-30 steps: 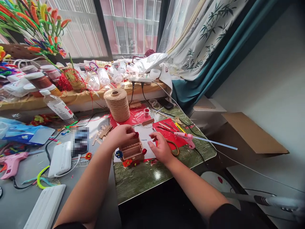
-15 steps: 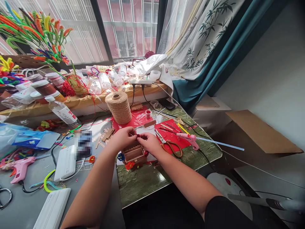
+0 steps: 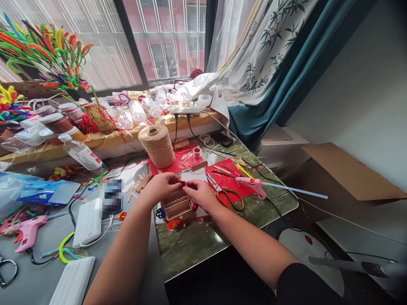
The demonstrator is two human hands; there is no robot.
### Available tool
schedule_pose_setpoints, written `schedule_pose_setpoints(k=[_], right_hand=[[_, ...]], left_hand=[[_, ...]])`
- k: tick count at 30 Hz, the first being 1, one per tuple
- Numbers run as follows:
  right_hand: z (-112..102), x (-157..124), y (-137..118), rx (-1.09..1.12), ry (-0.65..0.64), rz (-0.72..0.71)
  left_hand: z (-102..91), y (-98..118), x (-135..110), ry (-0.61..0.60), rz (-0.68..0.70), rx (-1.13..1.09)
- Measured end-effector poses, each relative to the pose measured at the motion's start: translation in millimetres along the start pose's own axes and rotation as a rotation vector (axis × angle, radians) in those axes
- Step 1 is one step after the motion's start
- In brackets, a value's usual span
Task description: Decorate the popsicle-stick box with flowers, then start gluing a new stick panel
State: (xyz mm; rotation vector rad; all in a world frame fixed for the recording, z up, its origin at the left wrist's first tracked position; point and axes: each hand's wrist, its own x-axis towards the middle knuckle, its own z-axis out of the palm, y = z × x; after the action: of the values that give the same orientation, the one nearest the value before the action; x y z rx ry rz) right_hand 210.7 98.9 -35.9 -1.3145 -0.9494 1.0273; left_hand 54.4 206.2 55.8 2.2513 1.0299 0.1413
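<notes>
My left hand (image 3: pixel 163 186) and my right hand (image 3: pixel 199 192) meet above a small wooden-stick box (image 3: pixel 178 207) on the green table. Both are closed in a pinch on a small dark red piece (image 3: pixel 182 184) between the fingertips; its kind is too small to make out. A blue flower (image 3: pixel 160 213), an orange-red flower (image 3: pixel 172 224) and a dark red round piece (image 3: pixel 194 206) decorate the box's near side and corners. My hands partly hide its far side. Scissors (image 3: pixel 226 192) with brown handles lie open to the right of my right hand.
A pink glue gun (image 3: pixel 254 184) with a long glue stick lies at the right, its cord trailing off the table. A twine spool (image 3: pixel 157 146) stands behind my hands. Left are a water bottle (image 3: pixel 83 154), white power banks (image 3: pixel 87 222) and another pink glue gun (image 3: pixel 28 233).
The view has shifted slightly. Both hands stay together over the box, with the fingers moved a little around the small dark red piece.
</notes>
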Motion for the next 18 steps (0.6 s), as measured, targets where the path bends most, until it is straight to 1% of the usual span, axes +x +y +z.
schedule_pose_setpoints(k=[3,5,8,10,12,15,18], right_hand=[[-2,-9,5,0.172,-0.005,0.027],[-3,-16,7,0.265,-0.039,0.033],[-4,-24,9,0.32,-0.078,0.003],[-6,-28,11,0.28,-0.059,-0.032],[-10,-33,12,0.182,-0.055,-0.08],[-18,-39,10,-0.029,-0.128,-0.149],[-25,-43,9,-0.171,-0.188,-0.129]], left_hand=[[0.7,-2,2,-0.013,0.008,0.009],[1.7,-2,4,-0.016,0.007,0.012],[3.3,3,5,-0.011,-0.013,0.019],[4.0,8,5,-0.021,-0.048,0.007],[4.7,11,4,-0.035,-0.088,-0.015],[6.1,11,4,-0.043,-0.124,-0.035],[7.5,9,5,-0.037,-0.109,-0.042]])
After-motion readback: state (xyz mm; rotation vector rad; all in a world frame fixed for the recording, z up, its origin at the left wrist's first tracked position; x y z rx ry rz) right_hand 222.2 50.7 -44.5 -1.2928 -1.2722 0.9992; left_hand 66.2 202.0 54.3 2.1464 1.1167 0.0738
